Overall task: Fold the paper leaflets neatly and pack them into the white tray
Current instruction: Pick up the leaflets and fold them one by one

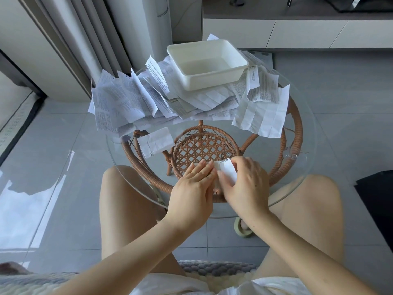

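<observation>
A small folded leaflet (225,169) lies on the near part of the round glass table (306,167). My left hand (192,188) presses flat on its left side with straight fingers. My right hand (244,182) curls over its right side, thumb and fingers pinching the paper. The white tray (238,72) stands at the far side of the table, and I see nothing in it. A heap of unfolded printed leaflets (127,103) spreads around and under the tray. One folded leaflet (156,141) lies alone left of centre.
The glass top rests on a brown wicker frame (296,133) with a woven shelf below. My bare knees flank the table's near edge. A curtain and a pillar stand behind on the left, a low white cabinet (297,33) at the back right.
</observation>
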### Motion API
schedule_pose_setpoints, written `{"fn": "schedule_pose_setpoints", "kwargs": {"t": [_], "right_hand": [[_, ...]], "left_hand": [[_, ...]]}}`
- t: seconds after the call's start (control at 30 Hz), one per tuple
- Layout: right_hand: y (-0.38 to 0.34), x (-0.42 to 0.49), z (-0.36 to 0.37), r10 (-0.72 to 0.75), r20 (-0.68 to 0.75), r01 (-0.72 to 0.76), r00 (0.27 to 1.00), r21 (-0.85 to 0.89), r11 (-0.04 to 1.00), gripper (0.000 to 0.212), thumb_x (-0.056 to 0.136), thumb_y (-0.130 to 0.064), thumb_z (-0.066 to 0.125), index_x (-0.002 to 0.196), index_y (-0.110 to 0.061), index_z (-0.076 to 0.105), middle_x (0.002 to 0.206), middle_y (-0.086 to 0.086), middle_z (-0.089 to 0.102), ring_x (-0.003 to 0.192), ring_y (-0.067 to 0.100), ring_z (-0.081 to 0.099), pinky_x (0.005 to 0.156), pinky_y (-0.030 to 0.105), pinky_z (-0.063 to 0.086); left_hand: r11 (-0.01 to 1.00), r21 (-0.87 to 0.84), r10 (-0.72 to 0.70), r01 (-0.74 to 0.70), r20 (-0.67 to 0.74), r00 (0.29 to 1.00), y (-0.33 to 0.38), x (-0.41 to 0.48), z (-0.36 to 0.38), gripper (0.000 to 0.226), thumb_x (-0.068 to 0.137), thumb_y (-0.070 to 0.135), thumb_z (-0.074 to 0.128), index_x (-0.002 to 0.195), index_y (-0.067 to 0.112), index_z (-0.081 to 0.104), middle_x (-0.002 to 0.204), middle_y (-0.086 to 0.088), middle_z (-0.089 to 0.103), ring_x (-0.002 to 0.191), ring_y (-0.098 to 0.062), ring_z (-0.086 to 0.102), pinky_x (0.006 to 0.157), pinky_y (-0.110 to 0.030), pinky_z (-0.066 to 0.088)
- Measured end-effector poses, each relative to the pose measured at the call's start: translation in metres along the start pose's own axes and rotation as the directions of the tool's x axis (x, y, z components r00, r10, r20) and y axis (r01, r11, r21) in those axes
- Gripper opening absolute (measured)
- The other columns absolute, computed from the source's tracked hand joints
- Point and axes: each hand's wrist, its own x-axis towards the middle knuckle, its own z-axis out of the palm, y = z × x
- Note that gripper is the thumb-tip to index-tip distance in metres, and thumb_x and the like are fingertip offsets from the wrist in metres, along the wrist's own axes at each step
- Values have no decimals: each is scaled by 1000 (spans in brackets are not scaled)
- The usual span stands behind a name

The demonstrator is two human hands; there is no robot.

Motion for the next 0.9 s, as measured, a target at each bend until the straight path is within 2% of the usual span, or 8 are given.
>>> {"fn": "schedule_pose_setpoints", "kwargs": {"t": [0.1,0.2,0.4,0.53,0.67,0.77,0.83,0.9], "right_hand": [[-4,-9,-2,44,81,-36,996,-101,994,51,82,-46,49,118,-11,57,97,9,60,85,31,55,69,40,45],[-1,-11,-4,56,108,-45,993,-105,993,57,82,-47,45,125,-12,54,99,9,59,85,31,55,68,40,46],[11,-12,-7,-31,116,32,993,-6,999,52,78,-21,56,129,-15,54,98,9,56,83,32,55,67,43,47],[17,-12,-10,-89,99,85,991,46,995,58,73,3,60,129,-15,58,97,10,54,82,31,53,67,41,46],[23,-10,-12,-113,148,105,983,63,993,67,65,16,62,124,-16,63,96,10,53,80,31,52,66,42,49],[27,-8,-19,-177,229,172,957,41,984,52,72,4,63,120,-16,65,100,10,53,82,31,52,68,44,50],[28,-6,-30,-230,264,246,937,-31,969,37,84,-22,55,119,-17,66,102,9,55,84,29,52,68,42,49],[25,-10,-41,-296,312,341,903,-99,935,48,86,-48,46,113,-13,67,102,9,57,88,29,53,71,40,47]], "left_hand": [[1000,3,-1,1,23,1000,0,0,0,44,86,20,39,116,8,69,126,-7,63,122,-26,56,105,-48,39],[1000,-6,-7,7,31,1000,-1,0,-1,41,90,20,39,118,9,68,128,-5,62,125,-25,53,107,-47,38],[998,-9,66,-66,106,992,-16,0,-8,41,92,14,44,130,15,60,138,1,53,134,-22,41,112,-48,28],[988,24,145,-153,191,971,-27,3,-14,59,79,2,49,136,18,54,144,3,46,137,-19,33,112,-49,20],[958,126,214,-257,283,935,-36,6,-21,65,77,10,34,138,24,51,145,2,44,136,-19,29,109,-55,19],[942,147,233,-300,353,906,-35,9,-27,66,76,19,27,136,29,52,146,2,40,136,-20,28,109,-59,16],[923,165,263,-347,388,883,-35,13,-33,63,77,24,28,133,33,54,144,0,44,136,-23,32,109,-61,15],[902,184,287,-391,424,859,-38,23,-39,57,78,32,30,125,35,62,139,-4,53,133,-30,41,107,-64,16]]}}
